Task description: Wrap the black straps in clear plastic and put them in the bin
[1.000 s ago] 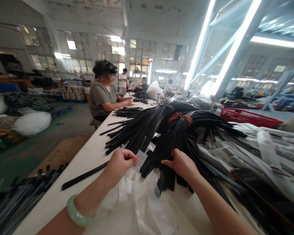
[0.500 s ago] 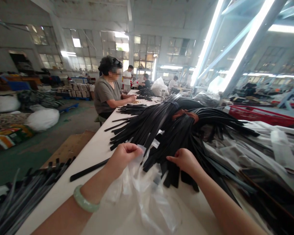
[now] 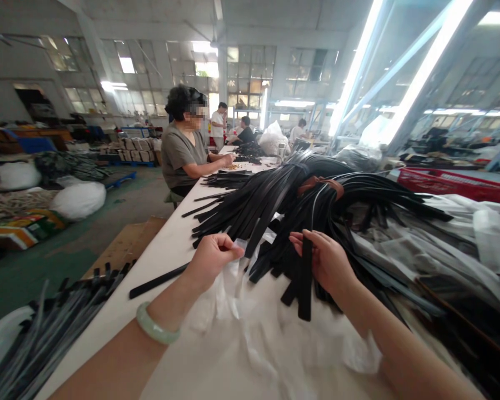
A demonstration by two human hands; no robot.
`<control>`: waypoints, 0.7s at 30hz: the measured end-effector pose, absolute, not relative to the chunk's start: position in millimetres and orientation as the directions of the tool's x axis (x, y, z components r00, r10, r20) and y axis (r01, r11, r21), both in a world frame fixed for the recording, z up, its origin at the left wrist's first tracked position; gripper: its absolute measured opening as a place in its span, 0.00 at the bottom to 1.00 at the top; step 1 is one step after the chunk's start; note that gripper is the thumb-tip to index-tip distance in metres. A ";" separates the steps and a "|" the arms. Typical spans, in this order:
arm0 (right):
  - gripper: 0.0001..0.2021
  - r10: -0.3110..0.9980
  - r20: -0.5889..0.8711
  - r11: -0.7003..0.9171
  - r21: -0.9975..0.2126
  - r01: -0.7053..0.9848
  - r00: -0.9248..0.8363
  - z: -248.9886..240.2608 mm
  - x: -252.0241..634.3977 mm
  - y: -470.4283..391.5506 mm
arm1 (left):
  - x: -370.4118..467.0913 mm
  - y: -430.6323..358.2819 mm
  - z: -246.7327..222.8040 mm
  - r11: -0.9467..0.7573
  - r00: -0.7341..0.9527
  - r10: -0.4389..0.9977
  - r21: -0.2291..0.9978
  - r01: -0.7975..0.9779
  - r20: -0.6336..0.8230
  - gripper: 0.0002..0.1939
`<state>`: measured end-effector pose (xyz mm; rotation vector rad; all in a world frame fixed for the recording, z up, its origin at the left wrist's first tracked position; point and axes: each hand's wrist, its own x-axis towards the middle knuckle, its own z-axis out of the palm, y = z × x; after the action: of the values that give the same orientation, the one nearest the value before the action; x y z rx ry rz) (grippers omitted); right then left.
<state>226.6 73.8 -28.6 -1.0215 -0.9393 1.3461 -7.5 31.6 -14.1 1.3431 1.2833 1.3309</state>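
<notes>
My left hand [image 3: 213, 259] is closed in a pinch on a thin clear plastic sleeve [image 3: 232, 273], which hangs down over the pale tabletop. My right hand [image 3: 330, 261] has its thumb and fingers round one black strap [image 3: 305, 286], whose flat end points down toward me. Behind both hands lies a large bundle of black straps [image 3: 250, 214], with a reddish-brown tie [image 3: 323, 184] round part of it. A single black strap [image 3: 158, 281] rests on the table left of my left hand.
More straps [image 3: 62, 316] lie low at the left, beside the table [image 3: 120, 333]. Clear plastic packaging [image 3: 491, 233] and a red crate [image 3: 454, 184] are at the right. A co-worker [image 3: 185, 147] sits along the table's left side; other people work farther back.
My right hand has taken hold of a black strap and raised it slightly from the bundle. My left hand still pinches the plastic sleeve. The view has shifted a little.
</notes>
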 end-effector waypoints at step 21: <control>0.17 0.944 0.193 0.077 -0.917 -0.392 -0.266 -11.9 221.8 55.0 | 6.8 28.3 -17.2 -0.331 0.035 0.925 0.755 0.566 0.379 0.09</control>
<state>221.8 55.0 -11.9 -0.6591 -1.1854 1.4752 6.8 28.3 -17.2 1.9215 1.5070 1.2147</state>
